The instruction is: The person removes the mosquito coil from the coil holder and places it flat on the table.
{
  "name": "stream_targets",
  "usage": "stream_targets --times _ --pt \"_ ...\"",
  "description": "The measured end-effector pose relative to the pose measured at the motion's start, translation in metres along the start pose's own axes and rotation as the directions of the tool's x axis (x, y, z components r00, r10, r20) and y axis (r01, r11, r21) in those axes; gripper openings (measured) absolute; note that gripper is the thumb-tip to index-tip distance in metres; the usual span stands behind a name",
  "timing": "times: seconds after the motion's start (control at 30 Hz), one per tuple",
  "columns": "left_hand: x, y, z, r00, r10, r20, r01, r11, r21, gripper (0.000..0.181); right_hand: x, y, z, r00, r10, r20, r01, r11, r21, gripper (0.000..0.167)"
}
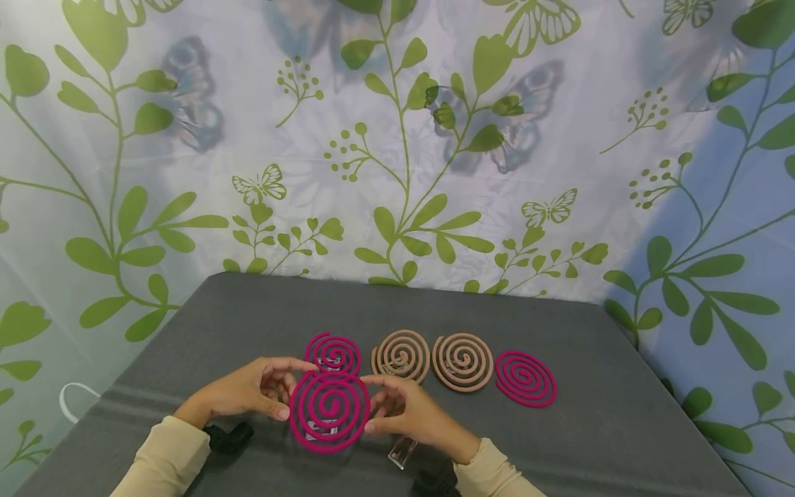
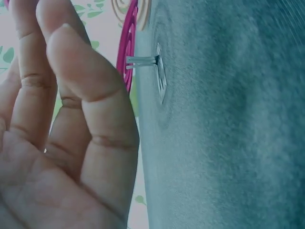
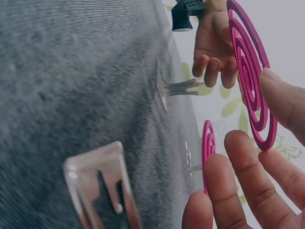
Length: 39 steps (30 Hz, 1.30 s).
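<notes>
Both hands hold a pink mosquito coil [image 1: 330,412] by its edges, level above the grey table. My left hand [image 1: 251,391] has its thumb and forefinger at the coil's left edge. On the opposite edge, my right hand [image 1: 411,412] pinches it between thumb and forefinger, the other fingers loosely curved. Below the held coil, and apart from it, a metal coil stand [image 3: 178,88] rises with upright prongs. Another metal stand [image 1: 402,452] lies near my right wrist. Just behind the held coil, a second pink coil [image 2: 127,45] sits raised on its own stand [image 2: 161,74].
Two brown coils [image 1: 402,353] [image 1: 462,362] lie side by side to the right of the rear pink coil. Farther right is another pink coil [image 1: 526,379]. A grey cloth covers the table [image 1: 596,428], and a leaf-and-butterfly curtain [image 1: 397,152] hangs behind it.
</notes>
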<state>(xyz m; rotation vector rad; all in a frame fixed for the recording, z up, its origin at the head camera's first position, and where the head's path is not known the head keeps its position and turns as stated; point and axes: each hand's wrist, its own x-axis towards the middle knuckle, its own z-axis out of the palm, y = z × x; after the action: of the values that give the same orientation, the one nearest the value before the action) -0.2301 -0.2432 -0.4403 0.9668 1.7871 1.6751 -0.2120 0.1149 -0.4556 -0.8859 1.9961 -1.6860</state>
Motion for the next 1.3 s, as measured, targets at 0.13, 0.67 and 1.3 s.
stream_targets --times 0.13,0.67,1.3 --pt "0.001 0.001 0.001 1.000 0.012 0.009 -0.012 1.000 -0.027 0.071 -0.001 -0.002 -0.004 1.000 0.007 0.004 -0.007 1.000 0.030 0.071" --pt "0.005 0.011 0.010 0.999 0.010 -0.045 -0.009 1.000 0.011 0.070 -0.003 -0.014 -0.016 0.999 -0.043 0.022 0.040 0.988 0.147 0.072" --pt "0.018 0.017 0.030 0.994 0.061 -0.096 -0.062 0.998 -0.010 0.072 -0.007 -0.025 -0.036 0.999 -0.018 0.043 0.010 0.984 0.179 0.073"
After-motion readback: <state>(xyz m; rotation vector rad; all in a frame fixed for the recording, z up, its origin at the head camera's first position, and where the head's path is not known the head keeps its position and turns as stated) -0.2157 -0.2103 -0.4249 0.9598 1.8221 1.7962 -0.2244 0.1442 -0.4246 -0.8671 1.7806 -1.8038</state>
